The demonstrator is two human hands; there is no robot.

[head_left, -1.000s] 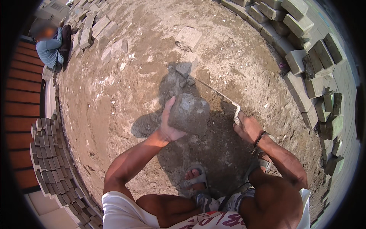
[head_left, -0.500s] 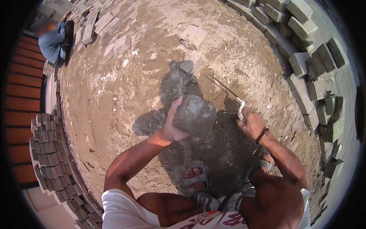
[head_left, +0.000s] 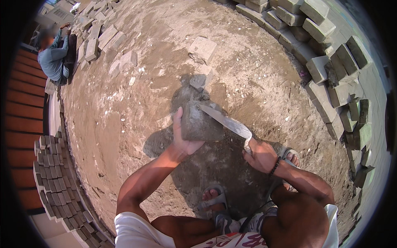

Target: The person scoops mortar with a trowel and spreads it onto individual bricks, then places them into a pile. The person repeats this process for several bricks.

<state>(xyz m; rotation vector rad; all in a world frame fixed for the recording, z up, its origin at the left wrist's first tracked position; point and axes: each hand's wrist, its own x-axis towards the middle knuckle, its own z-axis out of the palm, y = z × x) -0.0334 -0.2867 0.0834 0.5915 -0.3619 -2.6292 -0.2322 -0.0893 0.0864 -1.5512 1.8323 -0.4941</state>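
Note:
My left hand [head_left: 185, 138] grips a grey, soil-crusted paving block [head_left: 202, 126] along its left side and lower corner, holding it above the ground. In my right hand [head_left: 261, 156] is the handle of a trowel [head_left: 233, 125], fingers wrapped round it. The trowel's long metal blade slants up to the left, its tip at the upper face of the block. Whether the tip presses on the face or hovers just over it, I cannot tell. Beyond the block, a broken lump of concrete [head_left: 198, 81] lies on the soil in my shadow.
A loose paving block [head_left: 203, 49] lies farther ahead on the bare dirt [head_left: 256, 74]. Stacked blocks line the right [head_left: 318, 68] and the lower left [head_left: 56, 177]. At the far left a person [head_left: 53, 60] sits beside scattered blocks [head_left: 107, 37], near an orange slatted gate [head_left: 27, 103].
The trowel blade has swung left from beside the block onto or over its face, my right hand moving left and down. My left hand has turned the block slightly and shifted it left.

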